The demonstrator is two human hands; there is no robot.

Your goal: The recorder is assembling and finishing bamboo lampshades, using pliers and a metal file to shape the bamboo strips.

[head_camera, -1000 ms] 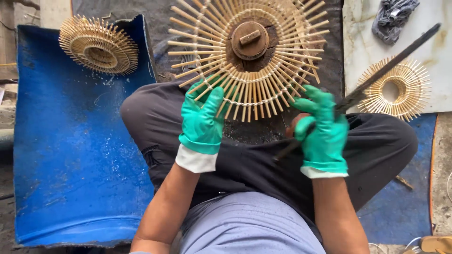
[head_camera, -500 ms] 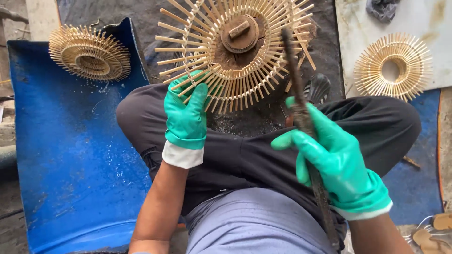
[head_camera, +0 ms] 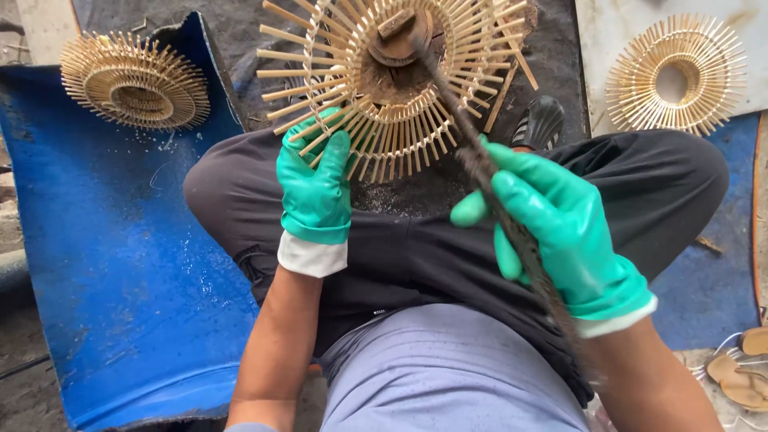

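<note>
While the left hand (head_camera: 314,188) grips the bamboo wheel's (head_camera: 392,76) lower rim, the right hand (head_camera: 552,220) clamps a dark rod (head_camera: 480,168) slanting up-left to the wheel's hub at top centre.

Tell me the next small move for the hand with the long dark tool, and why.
Probably ease the dark tool down against the hub. The right hand grips it mid-length, its tip already at the bamboo wheel's centre, while the left hand steadies the near spokes.
</note>
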